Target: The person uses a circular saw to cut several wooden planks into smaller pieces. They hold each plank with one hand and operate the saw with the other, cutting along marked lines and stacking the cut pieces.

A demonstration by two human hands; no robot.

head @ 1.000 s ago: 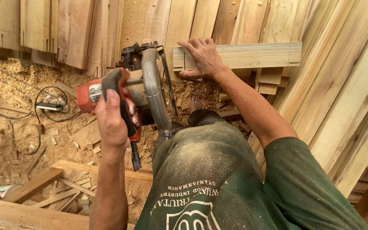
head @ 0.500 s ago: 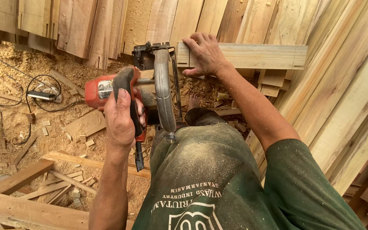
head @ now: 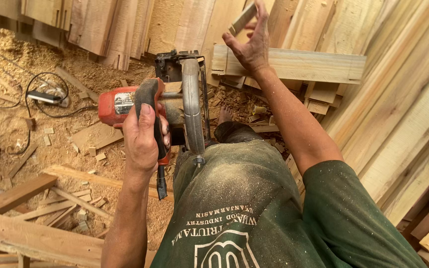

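My left hand [head: 142,141] grips the black handle of a red circular saw [head: 187,99], held above my lap with its blade guard pointing away from me. My right hand [head: 251,47] is raised above the near end of a pale wooden plank [head: 314,64] and holds a small wood offcut [head: 243,17] between its fingers. The plank lies crosswise on a stack of short boards, just to the right of the saw's blade. My bare foot [head: 224,115] shows below the saw, beside the stack.
Sawdust and wood scraps cover the floor on the left, with a power strip and black cable [head: 45,97]. Long planks [head: 403,114] lean along the right side, more boards stand at the back, and loose laths [head: 35,208] lie at lower left.
My right hand has lifted off the plank's end and now holds a small cut piece up in the air. The saw has stayed in my left hand, about where it was.
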